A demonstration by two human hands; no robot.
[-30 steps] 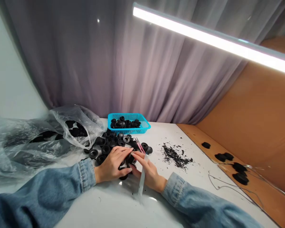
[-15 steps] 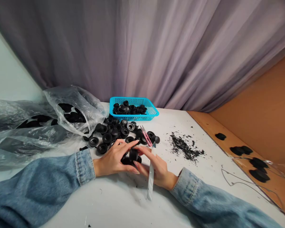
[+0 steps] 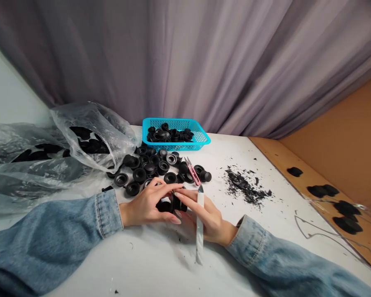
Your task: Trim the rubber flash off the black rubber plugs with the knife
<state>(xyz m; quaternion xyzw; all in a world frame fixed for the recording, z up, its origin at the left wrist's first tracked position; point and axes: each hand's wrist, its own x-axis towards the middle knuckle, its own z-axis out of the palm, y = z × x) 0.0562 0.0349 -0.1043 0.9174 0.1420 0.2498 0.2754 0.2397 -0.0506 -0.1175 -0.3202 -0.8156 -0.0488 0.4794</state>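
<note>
My left hand [image 3: 148, 204] and my right hand [image 3: 205, 214] meet over a ribbed black rubber part [image 3: 176, 203] on the white table [image 3: 160, 264]. Left fingers curl around the part from the left. My right hand pinches it from the right and also holds a thin silver blade [image 3: 199, 225] that runs down toward me. Just behind lies a heap of black rubber parts [image 3: 151, 167], with pink snips [image 3: 192, 171] resting on it.
A blue basket [image 3: 200, 138] with black parts stands at the back. Clear plastic bags [image 3: 64, 152] of parts spread over the left. Black trimmings [image 3: 245, 187] lie right of the hands. More black pieces [image 3: 334, 200] sit on the brown board at right. A grey curtain hangs behind.
The view has tilted down, so the lamp bar has left the picture. Both hands stay together on the black part, and the blade has swung a little more upright.
</note>
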